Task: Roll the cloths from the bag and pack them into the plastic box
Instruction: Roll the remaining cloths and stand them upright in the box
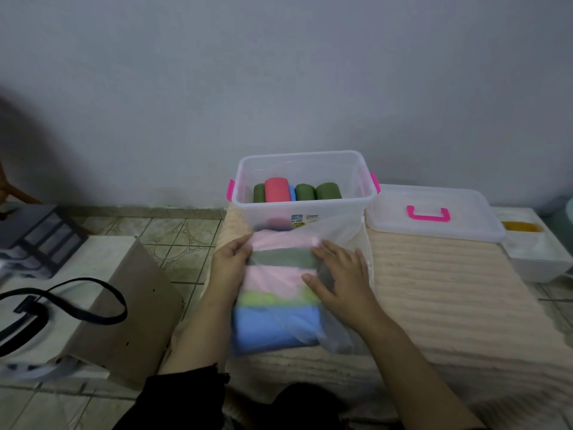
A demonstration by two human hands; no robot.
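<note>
A clear plastic bag [338,234] lies on the beige mat in front of me, holding a stack of folded cloths [276,324] in pink, grey-green, light green and blue. My left hand [231,259] grips the stack's far left corner at the bag's mouth. My right hand [336,274] rests flat on top of the bag, fingers spread. Behind the bag stands the clear plastic box [305,207] with pink latches. Inside it sit several rolled cloths [297,190]: green ones, a red one and a blue one.
The box's clear lid [434,217] with a pink handle lies on the mat to the right. A white tray [539,249] sits past it. Left of me are a cardboard piece [133,311], a black strap [62,302] and a dark rack [43,237] on tiled floor.
</note>
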